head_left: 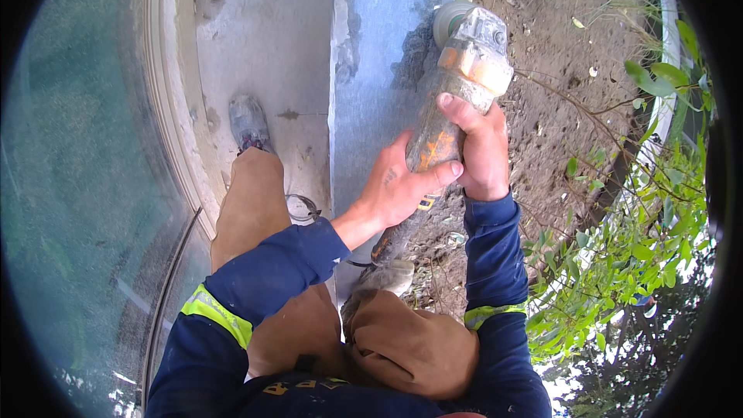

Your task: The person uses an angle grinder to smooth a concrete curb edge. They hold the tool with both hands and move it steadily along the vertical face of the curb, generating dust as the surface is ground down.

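Observation:
Both my hands are wrapped around a dusty angle grinder with orange markings. My left hand grips the middle of its body, thumb lying across the top. Farther forward, my right hand holds it just behind the gear head, thumb on top. The grinder's round disc is at the far end, over the right part of a blue-grey ledge; whether it touches the surface I cannot tell. Around the disc the ledge shows a dark rough patch. The tool's rear end points back toward my knees.
Left of the ledge runs a concrete walkway with my shoe on it. A cable loops near my leg. Bare soil lies to the right, with leafy branches beyond. A large glass pane borders the left.

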Demonstrator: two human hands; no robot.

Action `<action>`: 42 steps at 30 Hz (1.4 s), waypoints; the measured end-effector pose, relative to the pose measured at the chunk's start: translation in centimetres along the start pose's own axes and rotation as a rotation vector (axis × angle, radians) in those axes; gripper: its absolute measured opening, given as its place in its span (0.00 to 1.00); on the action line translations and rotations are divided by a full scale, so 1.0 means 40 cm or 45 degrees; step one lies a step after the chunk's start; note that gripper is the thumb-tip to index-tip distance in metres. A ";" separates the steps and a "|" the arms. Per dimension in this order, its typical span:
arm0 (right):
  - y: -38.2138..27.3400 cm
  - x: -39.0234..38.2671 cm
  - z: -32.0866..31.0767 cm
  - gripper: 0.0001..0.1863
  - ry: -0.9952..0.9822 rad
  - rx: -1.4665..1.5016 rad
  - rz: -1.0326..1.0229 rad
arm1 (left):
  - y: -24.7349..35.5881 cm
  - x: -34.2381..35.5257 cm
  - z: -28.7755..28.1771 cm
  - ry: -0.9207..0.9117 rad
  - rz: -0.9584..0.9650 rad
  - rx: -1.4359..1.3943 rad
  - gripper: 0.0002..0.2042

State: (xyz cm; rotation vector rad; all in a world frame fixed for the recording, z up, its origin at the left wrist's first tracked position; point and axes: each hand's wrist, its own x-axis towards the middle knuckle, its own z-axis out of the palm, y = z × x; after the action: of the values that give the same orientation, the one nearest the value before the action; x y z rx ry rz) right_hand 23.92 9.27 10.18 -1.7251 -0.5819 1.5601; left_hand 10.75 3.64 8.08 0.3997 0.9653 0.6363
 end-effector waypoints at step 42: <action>0.033 -0.089 -0.001 0.26 -0.073 0.037 0.154 | -0.005 -0.109 0.014 0.079 -0.088 0.076 0.30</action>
State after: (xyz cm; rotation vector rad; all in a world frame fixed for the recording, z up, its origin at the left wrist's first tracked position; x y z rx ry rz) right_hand 23.20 5.77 11.51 -1.7263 -0.4886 1.6987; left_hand 9.51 0.61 11.00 0.3990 1.0548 0.5607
